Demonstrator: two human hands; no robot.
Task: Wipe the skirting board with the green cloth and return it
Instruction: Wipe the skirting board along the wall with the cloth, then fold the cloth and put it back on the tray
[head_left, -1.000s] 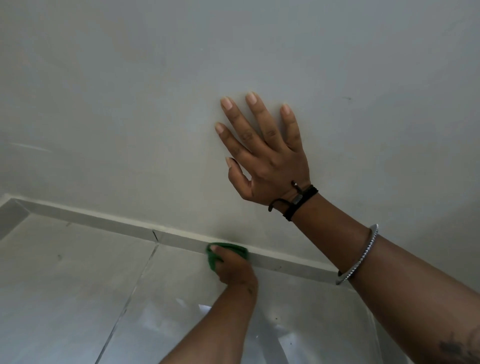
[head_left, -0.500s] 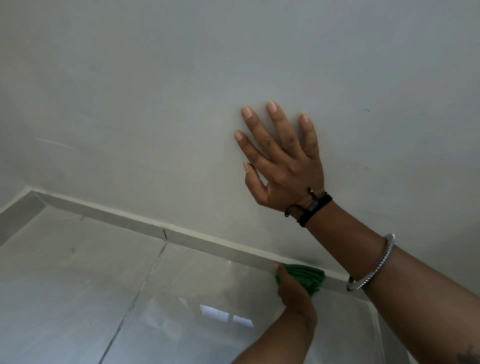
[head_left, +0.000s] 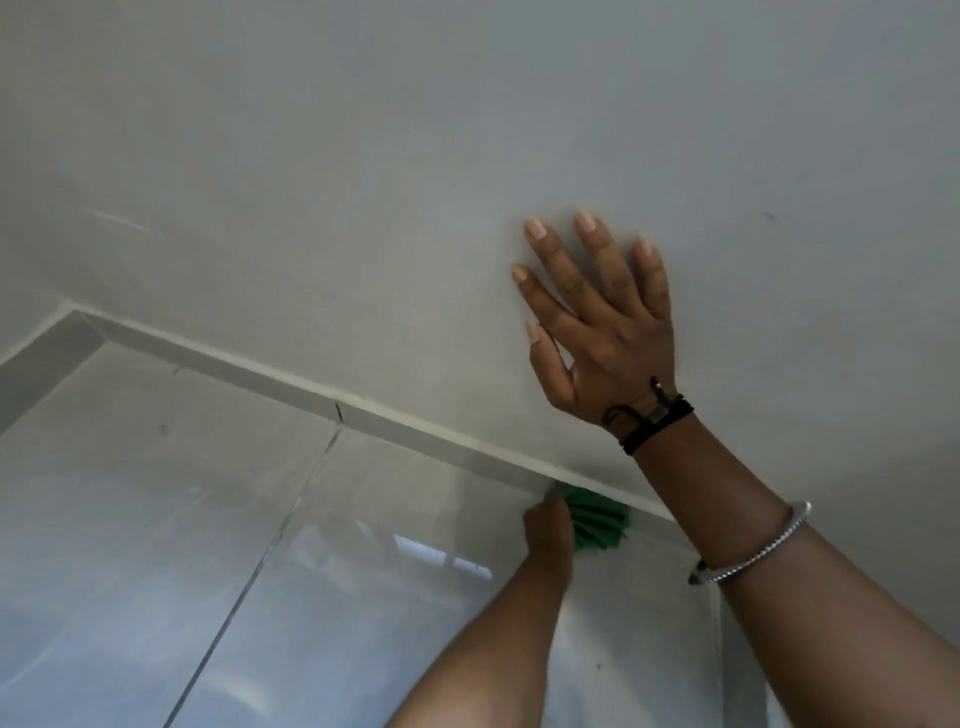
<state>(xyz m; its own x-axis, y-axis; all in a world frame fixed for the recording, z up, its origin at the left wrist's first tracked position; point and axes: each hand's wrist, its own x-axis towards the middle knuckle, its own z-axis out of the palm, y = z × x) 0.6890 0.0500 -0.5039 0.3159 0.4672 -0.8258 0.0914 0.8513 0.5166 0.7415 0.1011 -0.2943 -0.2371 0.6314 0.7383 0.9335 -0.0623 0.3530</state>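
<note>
Pressing green cloth (head_left: 597, 522) against skirting board (head_left: 291, 387), left hand (head_left: 548, 525); no writing.

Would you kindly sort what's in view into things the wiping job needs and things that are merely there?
Job: green cloth, skirting board, left hand.
Merely there: right hand on wall, floor tiles, bangle.

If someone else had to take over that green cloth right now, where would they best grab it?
Probably by the free bunched folds of the green cloth that fan out to the right of the left hand, coming in from the floor side. The skirting board backs it, and the right hand is flat on the wall.
</note>
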